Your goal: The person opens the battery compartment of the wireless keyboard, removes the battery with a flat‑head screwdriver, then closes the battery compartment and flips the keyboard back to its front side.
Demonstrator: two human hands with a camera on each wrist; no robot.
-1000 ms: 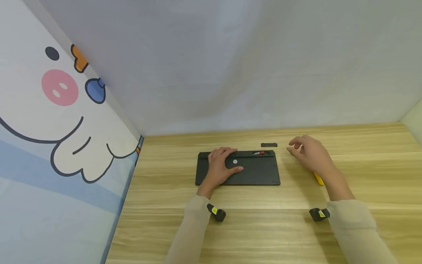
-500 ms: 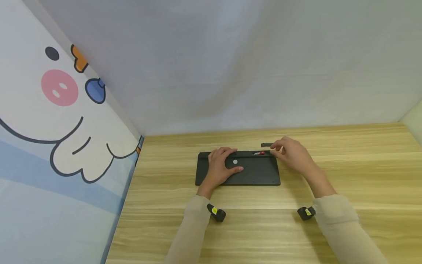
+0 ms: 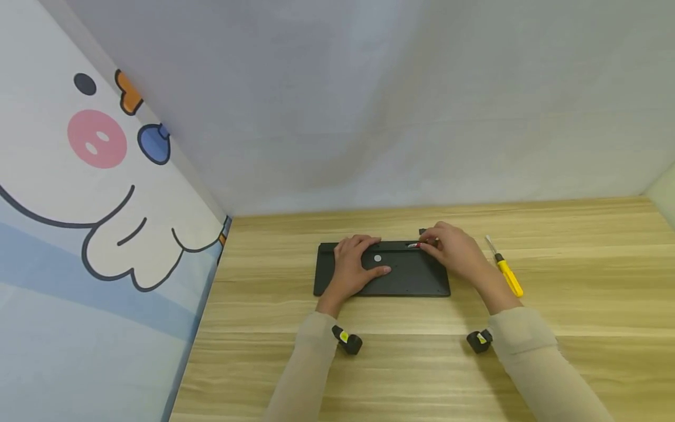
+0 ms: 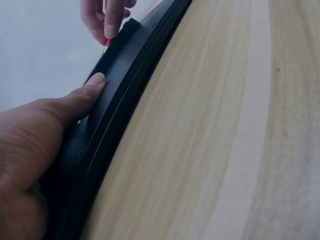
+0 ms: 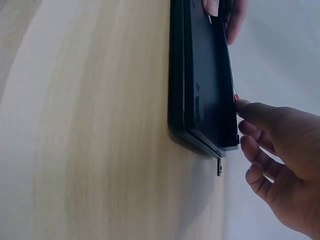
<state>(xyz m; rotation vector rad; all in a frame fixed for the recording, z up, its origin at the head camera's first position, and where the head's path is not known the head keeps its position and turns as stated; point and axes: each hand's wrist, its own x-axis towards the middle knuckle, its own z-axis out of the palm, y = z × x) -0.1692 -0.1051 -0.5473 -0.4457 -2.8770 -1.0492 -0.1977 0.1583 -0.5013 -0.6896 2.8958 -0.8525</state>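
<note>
A black keyboard lies face down on the wooden table, its underside showing a round white sticker. My left hand grips it left of centre, thumb across the underside and fingers over the raised far edge. In the left wrist view that thumb presses on the black surface. At the far right of the keyboard, a red-and-silver battery sits in an open slot. My right hand pinches its red end between thumb and index finger; the other fingers curl loosely, as the right wrist view shows.
A small black battery cover lies behind the keyboard, partly hidden by my right hand. To the right rests a screwdriver with a yellow handle. A pale wall stands along the table's back, and a panel with a cartoon print on the left.
My right hand has moved left from beside the keyboard to the battery and now pinches it. The screwdriver has come into full view. My left hand stays in place.
</note>
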